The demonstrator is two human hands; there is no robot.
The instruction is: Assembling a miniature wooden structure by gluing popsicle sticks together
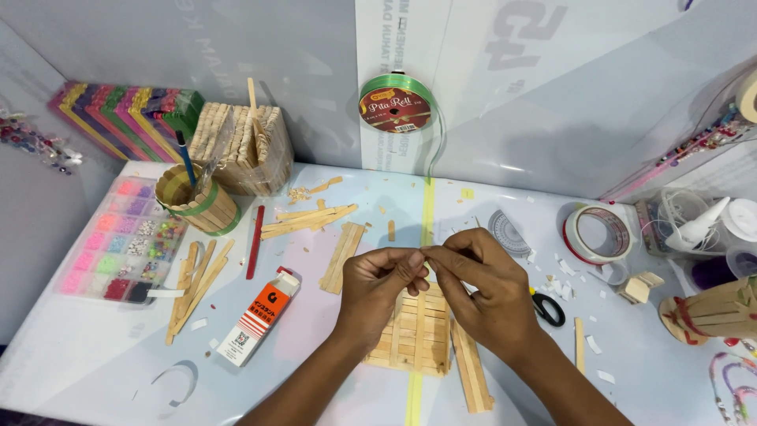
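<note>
Left hand pinched | right hand pinched | both on small stick piece

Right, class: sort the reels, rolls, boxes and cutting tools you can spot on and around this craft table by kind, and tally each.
Ribbon spool: 1
Tape roll: 1
Bead organiser box: 1
Glue carton: 1
Scissors: 1
Total: 5
</note>
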